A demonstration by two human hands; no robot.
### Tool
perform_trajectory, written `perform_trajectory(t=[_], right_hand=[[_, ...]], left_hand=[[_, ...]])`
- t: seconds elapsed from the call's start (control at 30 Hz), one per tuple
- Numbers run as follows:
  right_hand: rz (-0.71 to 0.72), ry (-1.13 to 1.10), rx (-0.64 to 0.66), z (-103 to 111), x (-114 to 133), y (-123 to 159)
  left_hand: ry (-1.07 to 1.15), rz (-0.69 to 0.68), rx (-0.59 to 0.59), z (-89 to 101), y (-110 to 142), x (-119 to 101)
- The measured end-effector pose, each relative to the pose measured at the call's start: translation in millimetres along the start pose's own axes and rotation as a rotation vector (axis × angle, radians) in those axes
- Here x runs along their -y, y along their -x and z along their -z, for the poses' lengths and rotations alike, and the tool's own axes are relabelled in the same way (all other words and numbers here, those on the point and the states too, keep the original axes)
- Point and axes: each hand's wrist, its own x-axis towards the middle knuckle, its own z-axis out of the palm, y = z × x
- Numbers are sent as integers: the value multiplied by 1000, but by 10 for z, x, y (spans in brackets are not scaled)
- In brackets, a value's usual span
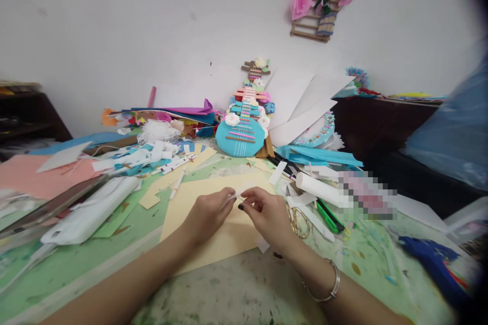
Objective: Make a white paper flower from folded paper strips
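Over a cream sheet of paper (183, 198), both hands meet with their fingertips nearly touching. My left hand (209, 214) is closed in a pinch on a small, thin white strip (238, 195), probably paper. From the other side my right hand (270, 213) pinches the same strip between thumb and finger. Most of the strip is hidden by the fingers. Beside my right hand lie gold-handled scissors (301, 223), partly under white paper strips (314, 221). A small white scrap (263, 245) is below that hand.
A blue paper instrument (240, 144) with strings and flowers leans at the back. To the left lie a white power strip (95, 210) and paper scraps. A green cutter (328, 217), a white roll (322, 190) and a blue glue gun (432, 259) are at right.
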Motion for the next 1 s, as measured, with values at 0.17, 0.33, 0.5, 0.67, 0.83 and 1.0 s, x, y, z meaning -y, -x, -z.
perform_trajectory(t=[0.17, 0.33, 0.5, 0.67, 0.83, 1.0], right_hand=[[-58, -99, 13, -3, -29, -6], [-185, -218, 65, -32, -88, -37], [-250, -289, 76, -29, -137, -66], [-251, -257, 15, 7, -145, -87], [-209, -201, 86, -14, -131, -62], [-81, -111, 145, -86, -154, -29]], left_hand=[[447, 351, 67, 81, -70, -5], [863, 575, 159, 111, -124, 18], [1007, 630, 188, 137, -135, 8], [1085, 629, 280, 151, -126, 13], [1115, 625, 310, 140, -122, -34], [1191, 632, 317, 89, -108, -33]])
